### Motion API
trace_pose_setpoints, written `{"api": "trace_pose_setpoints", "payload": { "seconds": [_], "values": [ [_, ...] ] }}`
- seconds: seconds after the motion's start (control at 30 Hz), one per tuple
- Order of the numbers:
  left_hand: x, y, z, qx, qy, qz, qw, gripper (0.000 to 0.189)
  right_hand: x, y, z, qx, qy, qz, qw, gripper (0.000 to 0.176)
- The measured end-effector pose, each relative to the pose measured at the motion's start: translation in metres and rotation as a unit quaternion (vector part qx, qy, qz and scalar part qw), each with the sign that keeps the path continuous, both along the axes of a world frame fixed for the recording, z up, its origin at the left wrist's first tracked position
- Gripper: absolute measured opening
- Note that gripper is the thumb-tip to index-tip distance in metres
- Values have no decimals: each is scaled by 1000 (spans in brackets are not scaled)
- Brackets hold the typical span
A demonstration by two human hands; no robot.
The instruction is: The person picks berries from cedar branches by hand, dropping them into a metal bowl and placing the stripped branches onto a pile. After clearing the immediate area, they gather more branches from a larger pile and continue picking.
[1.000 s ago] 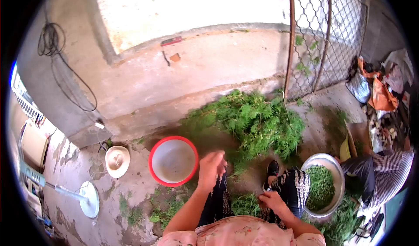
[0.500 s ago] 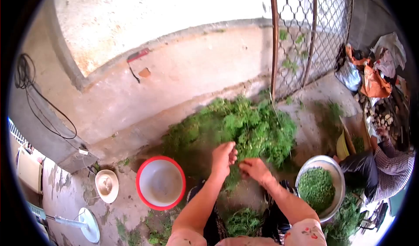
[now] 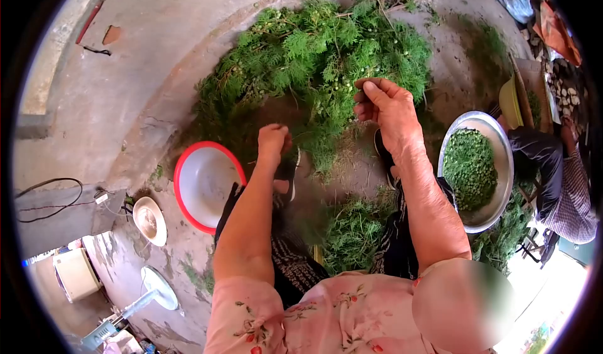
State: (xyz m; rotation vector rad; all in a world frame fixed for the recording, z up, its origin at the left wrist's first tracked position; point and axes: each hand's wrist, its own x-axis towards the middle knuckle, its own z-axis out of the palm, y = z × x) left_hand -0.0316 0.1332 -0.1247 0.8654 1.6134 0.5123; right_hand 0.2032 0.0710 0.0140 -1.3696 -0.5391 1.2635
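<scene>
A heap of feathery green conifer branches [image 3: 295, 52] with small round pale-green cones lies on the ground in front of me. At its near edge is my right hand [image 3: 396, 112], fingers curled and the thumb against the index finger; anything pinched there is too small to name. My left hand [image 3: 274, 141] is closed in a loose fist above the bare ground, right of the red-rimmed basin [image 3: 178, 187]. Its fingertips are turned away, so its contents are hidden. On my right, a metal basin [image 3: 504, 194] holds many small green cones [image 3: 470, 168].
More green sprigs [image 3: 355, 234] lie between my legs. A straw hat [image 3: 149, 221] and a pale fan [image 3: 160, 289] are at the left. At the right sits another person in a checked sleeve [image 3: 571, 197], near a yellow bowl [image 3: 512, 103]. A wall [image 3: 169, 33] rises behind the heap.
My hands were close together before the heap; now they are apart, left hand to the left, right hand to the right by the branches. The view has tilted downward.
</scene>
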Motion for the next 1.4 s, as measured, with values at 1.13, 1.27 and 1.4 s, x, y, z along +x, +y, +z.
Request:
{"api": "trace_pose_setpoints", "payload": {
  "seconds": [1.13, 1.27, 1.4],
  "values": [
    [-28, -15, -131, 281, 322, -141, 893, 21, 10, -4, 4, 27, 78, 45, 996, 19],
    [-19, 28, -75, 256, 109, -48, 959, 22, 6, -4, 9, -1, 111, 20, 994, 19],
    [15, 34, 35, 161, -77, -3, 984, 18, 4, -6, 8, -7, 102, 38, 994, 20]
  ]
}}
